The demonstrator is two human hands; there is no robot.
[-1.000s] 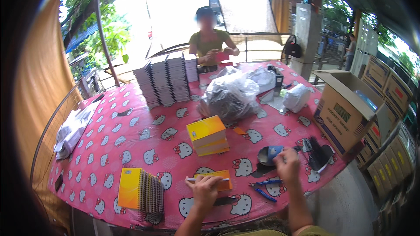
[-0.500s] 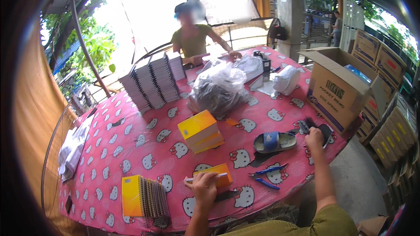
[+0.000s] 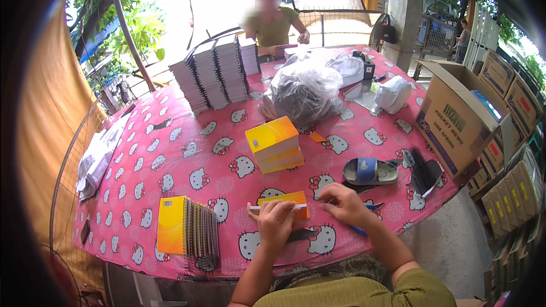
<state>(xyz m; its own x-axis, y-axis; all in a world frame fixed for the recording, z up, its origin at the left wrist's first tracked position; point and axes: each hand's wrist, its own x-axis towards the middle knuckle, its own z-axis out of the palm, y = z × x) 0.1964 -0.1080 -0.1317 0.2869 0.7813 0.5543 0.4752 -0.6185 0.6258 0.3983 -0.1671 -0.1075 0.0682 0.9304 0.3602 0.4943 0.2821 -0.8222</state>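
Note:
My left hand (image 3: pixel 277 222) is closed on a small memo pad, whose white page edge (image 3: pixel 255 208) shows beside the fingers. Just behind it is an orange-yellow cover (image 3: pixel 298 197); whether it belongs to the held pad I cannot tell. To the right, my right hand (image 3: pixel 344 204) hovers with thumb and fingers pinched together; what they hold, if anything, is too small to make out. Blue-handled cutters (image 3: pixel 358 229) lie partly hidden beneath that hand. Farther right lies a bunch of black spiral coils (image 3: pixel 420 167), next to a blue and grey slipper (image 3: pixel 369 171).
Spiral-bound yellow memo pads (image 3: pixel 173 224) stand in a row at left; more yellow pads (image 3: pixel 273 136) are stacked mid-table. Behind are a plastic bag (image 3: pixel 301 94) and tall notebook stacks (image 3: pixel 210 74). An open carton (image 3: pixel 455 119) stands right. A co-worker (image 3: pixel 273 25) is across the table.
My right hand has left the black coils and come left, over the cutters to beside the memo pad. My left hand keeps hold of the pad. The view has shifted slightly.

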